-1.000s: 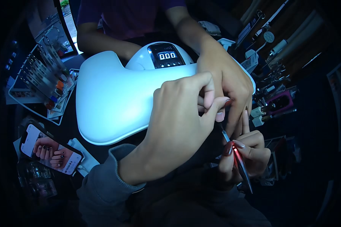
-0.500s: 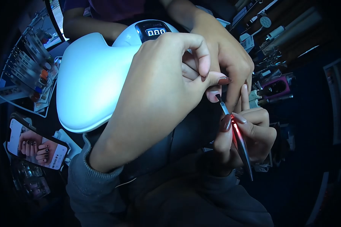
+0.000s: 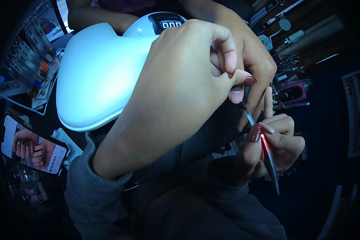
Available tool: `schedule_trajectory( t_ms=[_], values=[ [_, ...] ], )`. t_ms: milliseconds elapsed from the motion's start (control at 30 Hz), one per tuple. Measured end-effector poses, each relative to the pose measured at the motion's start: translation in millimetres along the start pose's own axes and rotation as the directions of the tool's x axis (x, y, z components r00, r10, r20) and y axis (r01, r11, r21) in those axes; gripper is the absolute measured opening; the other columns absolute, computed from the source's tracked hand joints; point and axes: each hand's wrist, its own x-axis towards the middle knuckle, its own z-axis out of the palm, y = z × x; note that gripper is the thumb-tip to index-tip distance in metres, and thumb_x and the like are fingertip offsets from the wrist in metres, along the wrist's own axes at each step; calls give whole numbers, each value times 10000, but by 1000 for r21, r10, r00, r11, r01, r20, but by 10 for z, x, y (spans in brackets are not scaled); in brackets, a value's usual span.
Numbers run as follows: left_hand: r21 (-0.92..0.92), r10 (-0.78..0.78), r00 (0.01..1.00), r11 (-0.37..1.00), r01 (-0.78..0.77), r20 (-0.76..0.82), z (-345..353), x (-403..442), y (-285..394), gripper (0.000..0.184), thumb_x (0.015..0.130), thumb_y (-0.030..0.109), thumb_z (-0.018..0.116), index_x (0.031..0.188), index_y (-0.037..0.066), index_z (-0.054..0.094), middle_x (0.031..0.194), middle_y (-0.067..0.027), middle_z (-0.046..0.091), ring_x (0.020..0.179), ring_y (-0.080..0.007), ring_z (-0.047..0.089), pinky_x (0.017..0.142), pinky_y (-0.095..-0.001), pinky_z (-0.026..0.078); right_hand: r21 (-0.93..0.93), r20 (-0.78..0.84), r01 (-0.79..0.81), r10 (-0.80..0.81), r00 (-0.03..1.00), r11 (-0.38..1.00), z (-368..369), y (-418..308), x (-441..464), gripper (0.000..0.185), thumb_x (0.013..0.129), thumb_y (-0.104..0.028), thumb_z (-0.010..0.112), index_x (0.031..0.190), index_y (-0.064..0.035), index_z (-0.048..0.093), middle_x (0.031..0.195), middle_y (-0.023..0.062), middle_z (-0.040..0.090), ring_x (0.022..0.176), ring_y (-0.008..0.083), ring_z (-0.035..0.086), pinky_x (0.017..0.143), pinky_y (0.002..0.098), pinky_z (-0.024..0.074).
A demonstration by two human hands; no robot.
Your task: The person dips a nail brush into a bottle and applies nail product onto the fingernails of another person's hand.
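My left hand is closed, pinching a finger of another person's hand. The end of that finger, with a pale bare-looking nail, shows just below my thumb. In my right hand is a thin nail brush, held between thumb and index finger, with a red shine along its handle. Its dark bristle tip lies just beside and below the nail; whether it touches the fingertip I cannot tell. My nails are painted reddish brown.
A white nail lamp with a lit display stands at left. Below it lies a phone showing painted nails. A rack of small items is far left; a purple device and tools are at right.
The brush tip, which was at the nail, has drawn off its surface toward lower right. Both hands and the held finger appear farther right, while the lamp and phone sit slightly higher in view.
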Motion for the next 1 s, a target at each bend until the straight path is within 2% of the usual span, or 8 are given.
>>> schedule_trajectory(
  t_ms=[167,200,533,633,700,833,900,1000],
  values=[
    [-27,34,999,999,-35,-33,38,-8,-18,245,696,55,631,610,32,404,489,56,378,438,56,304,388,-112,201,-93,-26,34,-37,999,995,102,1,27,160,623,13,513,722,-15,390,534,54,409,512,103,447,846,588,276],
    [-9,2,1000,1000,-2,-26,37,-12,1,243,695,54,632,611,30,406,491,55,379,438,55,311,388,-109,209,-74,-76,-7,2,997,997,108,-4,11,191,555,10,581,675,-43,443,582,37,442,538,129,464,846,503,349],
    [67,11,996,998,-18,94,-40,18,112,241,694,45,630,611,30,404,480,44,417,442,52,368,386,-95,237,-50,-34,17,-18,999,999,77,-75,35,172,648,24,535,734,-22,393,548,69,410,505,108,423,833,618,262],
    [-112,-39,994,992,51,102,-11,32,17,237,695,44,627,614,32,405,480,36,435,443,51,390,386,-90,247,-114,-2,23,-23,1000,993,124,-58,35,167,610,23,516,715,-17,393,541,68,406,502,112,417,842,617,244],
    [-441,170,985,886,-144,18,36,68,-167,241,695,50,629,610,38,404,470,46,418,429,56,355,382,-95,234,-121,-40,45,-50,998,992,130,-26,20,158,581,17,495,693,-16,389,529,66,400,493,114,411,849,614,234],
    [-58,135,991,989,-136,-19,-10,13,-16,249,694,59,632,604,44,401,472,50,409,421,56,329,377,-102,227,-7,33,24,-24,999,1000,9,9,-9,173,682,-11,550,716,-32,381,552,61,419,512,100,444,855,609,241],
    [112,20,995,993,-32,100,-53,15,109,252,695,68,634,609,47,397,481,41,435,445,48,403,390,-94,256,88,-9,-36,37,999,995,7,2,9,165,718,-39,544,732,-33,380,556,60,424,517,101,457,859,604,246],
    [-1,35,999,999,-35,-3,-3,15,-7,247,700,62,628,614,48,396,491,41,438,454,48,409,396,-93,254,87,-84,-30,37,996,996,73,19,7,155,716,-33,538,731,-40,384,564,59,429,512,101,456,866,590,251]
  ],
)
